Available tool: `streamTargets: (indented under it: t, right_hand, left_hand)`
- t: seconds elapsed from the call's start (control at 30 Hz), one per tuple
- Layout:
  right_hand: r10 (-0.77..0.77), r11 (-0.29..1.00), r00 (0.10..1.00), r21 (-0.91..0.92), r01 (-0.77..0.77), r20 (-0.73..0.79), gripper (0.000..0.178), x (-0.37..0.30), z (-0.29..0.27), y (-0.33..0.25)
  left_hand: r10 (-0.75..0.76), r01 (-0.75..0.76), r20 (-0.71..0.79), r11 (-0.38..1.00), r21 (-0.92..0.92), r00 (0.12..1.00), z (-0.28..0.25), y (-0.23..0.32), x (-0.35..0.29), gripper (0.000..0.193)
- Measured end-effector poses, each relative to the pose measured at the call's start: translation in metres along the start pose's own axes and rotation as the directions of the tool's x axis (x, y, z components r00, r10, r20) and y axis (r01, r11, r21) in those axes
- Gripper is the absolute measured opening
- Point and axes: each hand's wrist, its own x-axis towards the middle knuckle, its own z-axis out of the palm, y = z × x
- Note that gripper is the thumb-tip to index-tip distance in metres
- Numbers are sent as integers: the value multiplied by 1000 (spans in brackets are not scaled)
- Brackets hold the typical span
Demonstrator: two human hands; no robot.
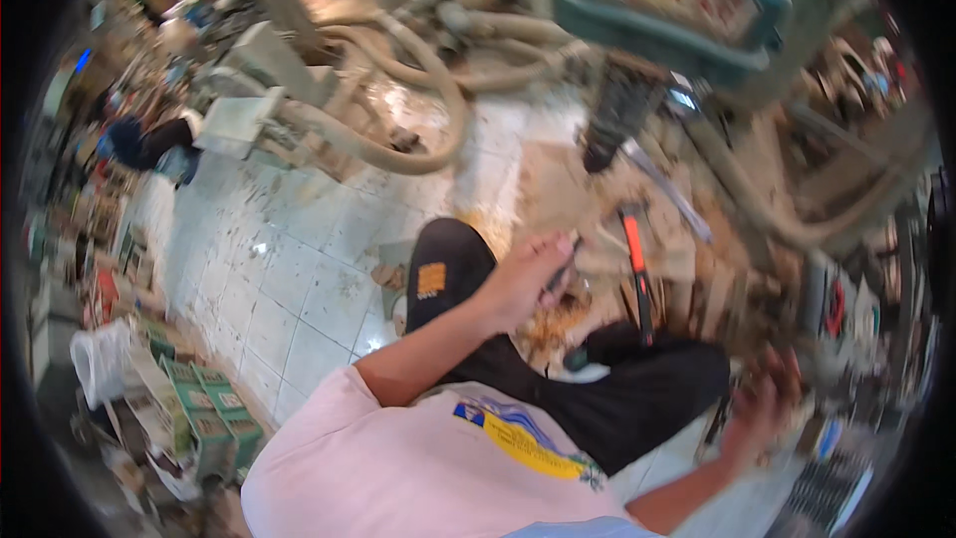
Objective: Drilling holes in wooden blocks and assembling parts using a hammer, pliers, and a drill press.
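Left hand point(530, 279) pinches a dark object point(564, 267); outstretched right hand's point(759, 406) blurred grip I cannot tell.

We see our left hand point(528, 277) gripping a slim dark object point(564, 269). An orange-and-black hammer point(637, 257) lies to its right, near our trousers point(637, 391). Farther right, our right hand point(763, 403) blurs; we cannot tell whether it holds anything.
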Motion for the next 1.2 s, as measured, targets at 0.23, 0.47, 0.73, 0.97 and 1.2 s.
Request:
streamTargets:
  t: [0.23,0.47,0.73,0.97,1.2]
  right_hand:
    - [-286,799,829,-358,484,480,80,-9,170,31]
    - [-345,679,774,-429,596,530,82,-20,189,29]
    - [163,983,633,-180,-38,757,47,-16,168,31]
    - [232,933,563,-18,-358,793,49,-38,155,77]
    - [390,906,729,-375,-195,564,43,5,163,68]
  left_hand:
    - [69,-65,48,994,-83,996,7,3,-3,48]
    - [62,-61,18,996,-68,998,8,-9,-12,49]
    - [-4,-30,169,980,199,986,-12,-3,-2,46]
    - [77,-101,94,955,279,993,-51,-29,-6,29]
    - [62,-41,-40,916,398,997,-91,-52,-24,22]
